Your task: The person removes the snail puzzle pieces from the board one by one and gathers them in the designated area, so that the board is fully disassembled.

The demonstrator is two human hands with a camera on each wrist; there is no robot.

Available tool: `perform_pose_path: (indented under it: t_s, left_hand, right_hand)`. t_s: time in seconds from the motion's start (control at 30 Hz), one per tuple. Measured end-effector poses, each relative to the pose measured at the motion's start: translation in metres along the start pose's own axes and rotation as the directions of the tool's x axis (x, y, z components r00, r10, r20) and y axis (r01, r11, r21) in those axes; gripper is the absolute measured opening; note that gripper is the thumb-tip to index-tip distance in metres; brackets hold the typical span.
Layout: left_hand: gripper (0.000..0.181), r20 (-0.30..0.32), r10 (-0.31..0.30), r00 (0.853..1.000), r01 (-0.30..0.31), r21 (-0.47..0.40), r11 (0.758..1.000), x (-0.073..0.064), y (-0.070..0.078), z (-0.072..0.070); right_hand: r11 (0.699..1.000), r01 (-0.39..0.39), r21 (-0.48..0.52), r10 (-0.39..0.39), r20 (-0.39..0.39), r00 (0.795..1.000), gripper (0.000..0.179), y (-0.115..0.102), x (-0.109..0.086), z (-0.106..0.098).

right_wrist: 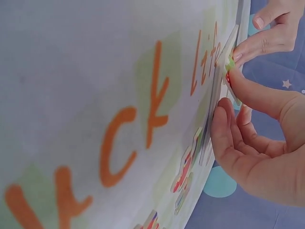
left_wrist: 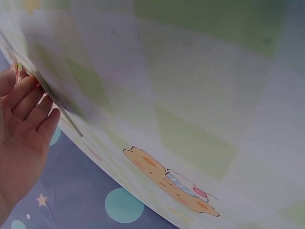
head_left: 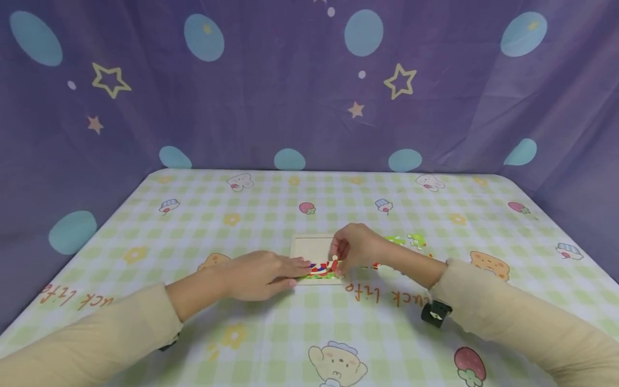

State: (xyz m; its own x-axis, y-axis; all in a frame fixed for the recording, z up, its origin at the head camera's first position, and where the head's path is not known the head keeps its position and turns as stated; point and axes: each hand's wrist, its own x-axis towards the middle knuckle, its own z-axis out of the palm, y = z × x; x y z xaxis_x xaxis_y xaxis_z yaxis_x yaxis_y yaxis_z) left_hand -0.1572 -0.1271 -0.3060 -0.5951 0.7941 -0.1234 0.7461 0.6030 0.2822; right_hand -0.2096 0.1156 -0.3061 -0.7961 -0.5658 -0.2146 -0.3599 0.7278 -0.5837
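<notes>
A pale wooden puzzle tray [head_left: 309, 246] lies on the table, with colourful red, blue and green puzzle pieces [head_left: 319, 267] along its near side. My left hand [head_left: 258, 275] reaches in from the left, its fingers nearly straight and their tips resting on the pieces; the left wrist view shows that palm [left_wrist: 24, 133] beside the tray's edge. At the tray's right side my right hand [head_left: 360, 247] pinches a puzzle piece [right_wrist: 228, 71] between thumb and fingers. In the right wrist view this piece stands tilted up from the tray, with the left fingertips at its far end.
Loose green puzzle pieces [head_left: 416, 240] lie right of the tray, partly behind the right forearm. More loose pieces [right_wrist: 183, 167] show in the right wrist view. A checked tablecloth [head_left: 203, 215] covers the table, and a purple curtain [head_left: 290, 80] hangs behind it.
</notes>
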Motion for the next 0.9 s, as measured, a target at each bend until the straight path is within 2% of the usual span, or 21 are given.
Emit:
perform_pose_path:
  t_s: [0.2, 0.43, 0.7, 0.9]
  left_hand:
    - [0.040, -0.004, 0.007, 1.000, -0.007, -0.002, 1.000, -0.0002, -0.0007, 0.0013]
    - [0.040, -0.011, 0.005, 1.000, -0.005, -0.030, 1.000, -0.0003, -0.0018, 0.0025]
    - [0.040, 0.001, 0.000, 1.000, 0.000, -0.036, 0.999, -0.0001, -0.0022, 0.0028]
    - [0.040, 0.010, -0.004, 1.000, 0.004, -0.032, 0.999, 0.0000, -0.0025, 0.0021]
  right_hand:
    - [0.997, 0.004, 0.082, -0.004, -0.002, 1.000, 0.021, 0.0006, -0.0029, -0.0016]
    - [0.979, -0.006, 0.202, 0.004, 0.014, 1.000, 0.014, 0.0009, -0.0046, 0.0005]
    - [0.971, -0.048, 0.236, 0.061, -0.046, 0.997, 0.013, 0.0041, -0.0063, 0.0037]
    - [0.968, -0.033, 0.248, 0.054, -0.082, 0.995, 0.014, 0.0079, -0.0104, 0.0022]
